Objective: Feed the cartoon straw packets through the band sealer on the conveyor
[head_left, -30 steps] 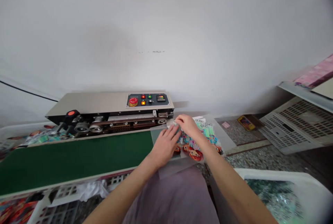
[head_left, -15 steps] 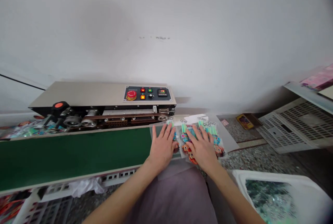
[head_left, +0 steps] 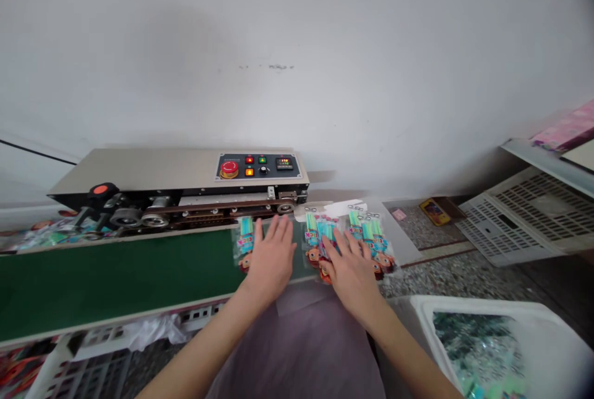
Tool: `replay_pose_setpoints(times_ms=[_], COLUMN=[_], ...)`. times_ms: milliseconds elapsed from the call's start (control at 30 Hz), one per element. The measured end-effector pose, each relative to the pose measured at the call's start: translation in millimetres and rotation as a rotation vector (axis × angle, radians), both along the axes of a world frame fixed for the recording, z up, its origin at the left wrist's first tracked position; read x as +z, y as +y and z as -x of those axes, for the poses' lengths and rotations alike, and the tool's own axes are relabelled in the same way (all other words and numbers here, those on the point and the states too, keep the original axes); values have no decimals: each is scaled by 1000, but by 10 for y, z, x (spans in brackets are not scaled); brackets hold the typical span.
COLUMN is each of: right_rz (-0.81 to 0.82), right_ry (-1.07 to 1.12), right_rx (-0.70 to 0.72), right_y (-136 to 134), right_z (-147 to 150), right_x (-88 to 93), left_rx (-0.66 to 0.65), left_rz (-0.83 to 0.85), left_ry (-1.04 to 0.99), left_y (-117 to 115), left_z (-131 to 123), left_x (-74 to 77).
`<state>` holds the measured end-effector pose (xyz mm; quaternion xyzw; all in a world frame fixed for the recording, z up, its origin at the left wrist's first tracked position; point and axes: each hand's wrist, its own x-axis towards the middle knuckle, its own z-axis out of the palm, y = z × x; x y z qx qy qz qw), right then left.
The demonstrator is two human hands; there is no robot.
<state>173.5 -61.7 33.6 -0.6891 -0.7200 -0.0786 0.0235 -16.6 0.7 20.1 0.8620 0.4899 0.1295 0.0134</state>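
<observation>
My left hand (head_left: 273, 257) lies flat at the right end of the green conveyor belt (head_left: 139, 275), fingers stretched out. Just left of its fingers a clear plastic packet (head_left: 245, 243) with a printed cartoon figure and bluish-green contents rests on the belt, its top edge toward the sealing machine (head_left: 185, 170). My right hand (head_left: 355, 263) is spread over several similar packets (head_left: 313, 235) on the flat surface beyond the belt's end. Its fingers touch them and partly hide them. More of these packets (head_left: 371, 232) overlap to the right of that hand.
A control panel (head_left: 260, 167) with lit buttons faces me. To the lower right stands a white tub (head_left: 417, 309) holding greenish pieces. Perforated plastic crates (head_left: 533, 219) and a small yellow box (head_left: 435, 212) are at the right. Packets (head_left: 55, 232) are heaped behind the belt at left.
My left hand has moved left onto the belt, and a packet now shows left of its fingers. My right hand has shifted slightly left over the overlapping packets. The view has moved a little.
</observation>
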Motion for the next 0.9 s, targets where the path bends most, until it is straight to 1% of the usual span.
replay_pose_setpoints(times_ms=[33,100,167,267,367,467,567,667,733,800,867,900], right_rz=[3,-9,-20,-44,-75,-53,-32,-12,-1,-9,-35,-47], right_ry=[-13,-40,-62,-74,-31,35,65,93,113,130,135,130], right_rx=[-14,-58,-93,-108,-35,60,41,28,38,38,18,0], right_y=[-2,30,76,93,44,8,33,92,124,137,133,128], right_z=[-31,-96,-149,-173,-139,-94,-32,88,179,234,225,197], right_x=[-7,-23,-35,-54,-91,-141,-170,-155,-126,-92,-69,-64], left_rx=[-73,-194,-258,-252,-228,-214,-193,-140,-70,3,22,-5], left_rz=[16,36,26,-22,-38,-34,-27,-10,1,2,8,19], left_ry=[-4,-16,-24,-19,2,16,25,45,66,81,79,69], left_y=[23,77,126,158,144,118,99,96,100,97,77,62], left_z=[-86,-252,-350,-329,-224,-156,-73,95,214,265,199,122], left_x=[-5,-61,-160,-304,-351,-334,-322,-291,-220,-110,-1,35])
